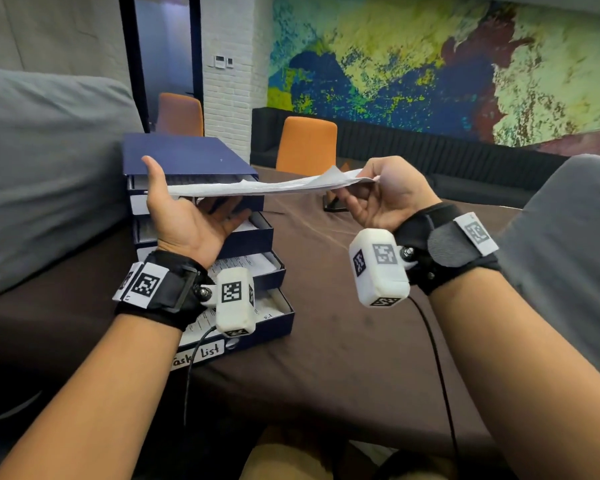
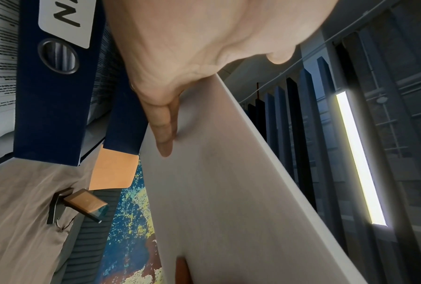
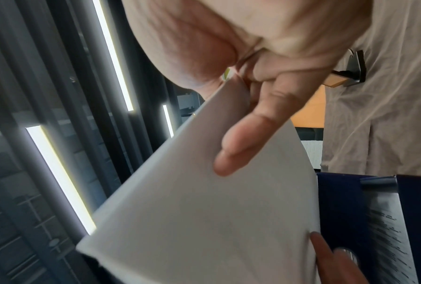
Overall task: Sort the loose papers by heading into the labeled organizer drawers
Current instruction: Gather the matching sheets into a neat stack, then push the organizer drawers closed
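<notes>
A stack of white papers (image 1: 257, 185) hangs level above the table in front of the blue drawer organizer (image 1: 187, 150). My left hand (image 1: 187, 220) lies palm up under its left end, fingers (image 2: 163, 130) straight against the underside and the thumb standing up at the edge. My right hand (image 1: 364, 188) pinches the right end, thumb on top and fingers (image 3: 248, 138) beneath. The wrist views show only the blank underside of the papers (image 2: 229, 192) (image 3: 204, 221). Several organizer drawers stand pulled out in steps with printed sheets inside. The lowest drawer carries a "Task List" label (image 1: 198, 355).
The organizer stands at the left of a table with a brown cloth (image 1: 361, 323). A phone on a small stand (image 1: 335, 204) sits behind the papers. Two orange chairs (image 1: 307, 143) stand at the far side. A grey cushion (image 1: 42, 168) lies left of the organizer.
</notes>
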Demonstrator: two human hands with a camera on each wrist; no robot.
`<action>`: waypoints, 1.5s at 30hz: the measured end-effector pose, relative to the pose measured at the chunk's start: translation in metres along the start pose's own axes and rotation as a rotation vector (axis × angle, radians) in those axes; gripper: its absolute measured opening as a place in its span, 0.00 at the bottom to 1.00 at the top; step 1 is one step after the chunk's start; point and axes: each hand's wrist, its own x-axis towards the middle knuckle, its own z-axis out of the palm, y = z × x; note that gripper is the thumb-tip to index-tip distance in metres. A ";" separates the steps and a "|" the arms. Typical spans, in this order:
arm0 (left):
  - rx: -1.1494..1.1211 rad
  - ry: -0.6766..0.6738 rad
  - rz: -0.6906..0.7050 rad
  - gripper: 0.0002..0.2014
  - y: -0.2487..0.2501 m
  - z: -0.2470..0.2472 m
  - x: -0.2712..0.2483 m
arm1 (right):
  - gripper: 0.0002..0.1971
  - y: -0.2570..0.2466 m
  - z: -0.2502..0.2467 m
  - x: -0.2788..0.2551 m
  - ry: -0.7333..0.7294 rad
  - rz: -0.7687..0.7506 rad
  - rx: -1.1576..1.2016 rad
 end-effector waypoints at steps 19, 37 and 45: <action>0.273 0.207 -0.178 0.26 -0.010 -0.017 0.015 | 0.16 0.083 0.050 0.076 -0.002 0.025 -0.589; 2.323 0.013 0.156 0.35 -0.004 -0.041 0.111 | 0.07 0.137 0.034 0.103 -0.060 -0.193 -0.870; 2.238 0.085 0.271 0.32 0.018 -0.042 0.126 | 0.06 0.132 0.028 0.120 -0.005 -0.328 -0.987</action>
